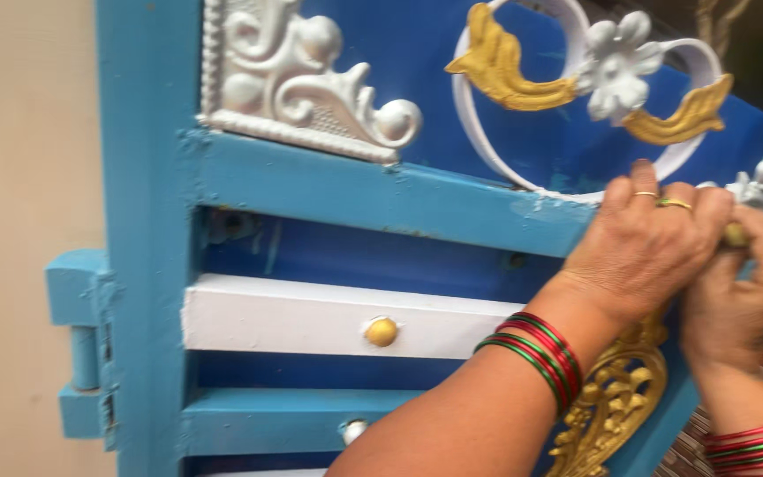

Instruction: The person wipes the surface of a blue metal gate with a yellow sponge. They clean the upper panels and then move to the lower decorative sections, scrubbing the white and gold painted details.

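Red and green bangles [536, 355] ring the forearm that crosses the lower foreground and ends in the left hand [642, 247]. That hand lies knuckles up against the right side of a blue metal gate [147, 265], with gold rings [675, 203] on two fingers. Its fingers are curled down and drawn close together over a small gold knob [736, 235], which sits between the two hands at the gate's right edge. Motion blur hides the exact contact, so the knob seems pinched rather than clearly gripped. The right hand [744, 291] comes up from below, also wearing bangles at the wrist, its fingers bent in against the same knob and touching the left hand.

Just under the left wrist hangs a gold scrollwork ornament [615, 402]. Left of it runs a white crossbar [311, 318] bearing a gold stud [381, 332]. Above the hands, a white ring carries gold leaves [501, 62] and a white flower [615, 66], with a white scroll casting [302, 71] further left. A blue hinge [81, 340] juts from the gate's left edge beside a beige wall [19, 177].
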